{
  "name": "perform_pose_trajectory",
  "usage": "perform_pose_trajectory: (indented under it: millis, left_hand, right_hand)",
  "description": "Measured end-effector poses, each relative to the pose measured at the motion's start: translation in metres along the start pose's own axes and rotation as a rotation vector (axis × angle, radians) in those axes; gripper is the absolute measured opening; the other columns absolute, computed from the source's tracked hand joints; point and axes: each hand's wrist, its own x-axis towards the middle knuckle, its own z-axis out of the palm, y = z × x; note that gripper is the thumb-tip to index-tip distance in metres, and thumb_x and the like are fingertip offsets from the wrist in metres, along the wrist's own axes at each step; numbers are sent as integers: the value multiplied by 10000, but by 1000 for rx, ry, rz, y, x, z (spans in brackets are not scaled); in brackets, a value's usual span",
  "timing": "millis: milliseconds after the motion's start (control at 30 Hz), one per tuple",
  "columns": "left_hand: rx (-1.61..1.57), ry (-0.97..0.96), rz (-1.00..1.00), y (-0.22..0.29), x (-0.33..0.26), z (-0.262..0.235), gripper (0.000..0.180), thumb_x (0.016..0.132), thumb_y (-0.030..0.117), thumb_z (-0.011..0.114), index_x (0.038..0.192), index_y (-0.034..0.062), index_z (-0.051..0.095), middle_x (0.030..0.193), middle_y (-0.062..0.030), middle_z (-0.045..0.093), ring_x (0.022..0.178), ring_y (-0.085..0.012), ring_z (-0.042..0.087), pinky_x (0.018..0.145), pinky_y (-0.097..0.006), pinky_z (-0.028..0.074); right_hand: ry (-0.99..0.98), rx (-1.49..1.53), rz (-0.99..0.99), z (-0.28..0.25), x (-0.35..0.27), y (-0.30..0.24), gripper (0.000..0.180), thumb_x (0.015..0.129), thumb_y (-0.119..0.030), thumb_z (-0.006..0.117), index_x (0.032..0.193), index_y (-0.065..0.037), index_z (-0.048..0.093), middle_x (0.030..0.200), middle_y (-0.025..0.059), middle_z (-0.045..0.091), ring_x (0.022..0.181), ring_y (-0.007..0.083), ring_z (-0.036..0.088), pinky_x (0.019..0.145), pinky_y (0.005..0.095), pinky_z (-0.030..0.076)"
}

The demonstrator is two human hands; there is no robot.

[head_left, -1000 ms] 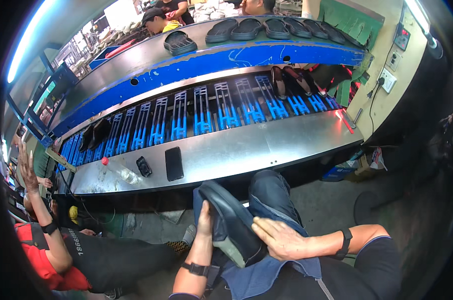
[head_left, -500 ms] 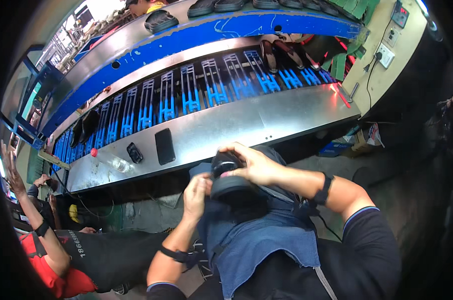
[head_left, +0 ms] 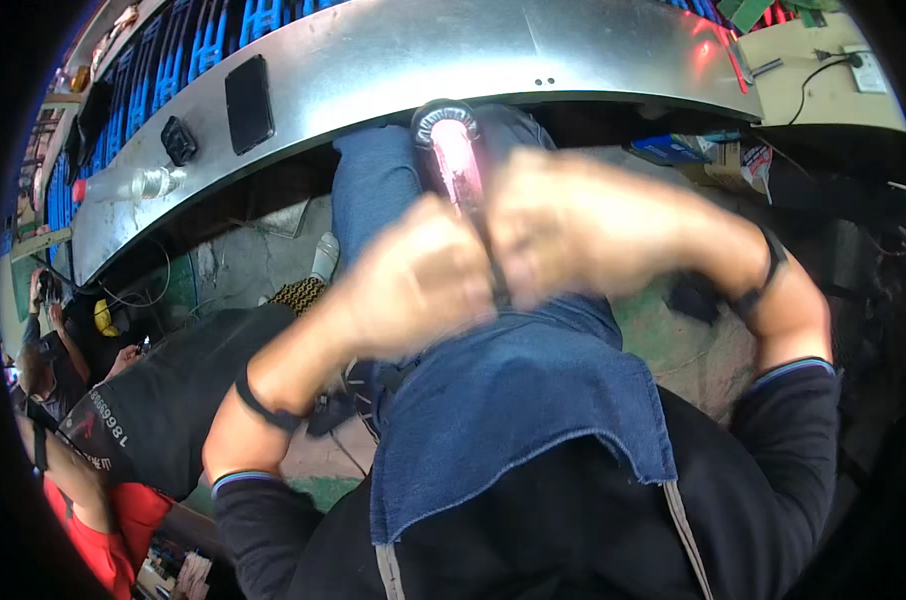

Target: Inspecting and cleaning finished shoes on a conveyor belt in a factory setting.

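Between my knees is a black shoe upper, its toe pointing toward the metal bench. Its underside faces up, pinkish, with a pleated black edge curving round the toe. My left hand closes round the rear part from the left, blurred by motion. My right hand is closed against the same part from the right, also smeared. Between the two fists runs a narrow dark strip; the heel is hidden by my fingers. A blue denim apron covers my lap.
On the metal bench lie a black phone, a small black object and a clear bottle. Blue racks stand behind. A person in red sits at my left. A blue box is under the bench.
My view has tilted down toward my lap. The shoe has turned so its pink underside and pleated toe show. My hands have come together round its rear part.
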Motion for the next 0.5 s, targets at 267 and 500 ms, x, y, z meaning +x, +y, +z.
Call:
perform_pose_trajectory:
  millis: [267,500]
  left_hand:
    - [337,-197,321,-34,-14,24,131,744,177,634,855,127,586,884,1,523,879,-180,523,820,-352,386]
    - [-23,178,105,-66,25,-25,351,732,208,850,963,58,631,936,-74,602,820,-242,564,738,-390,448]
  right_hand:
    - [122,-127,-429,58,-19,59,258,728,-295,761,788,-135,567,790,2,455,793,196,490,717,354,398]
    - [310,214,-326,1,47,93,376,820,-407,780,894,-89,593,892,51,557,801,239,556,717,373,444]
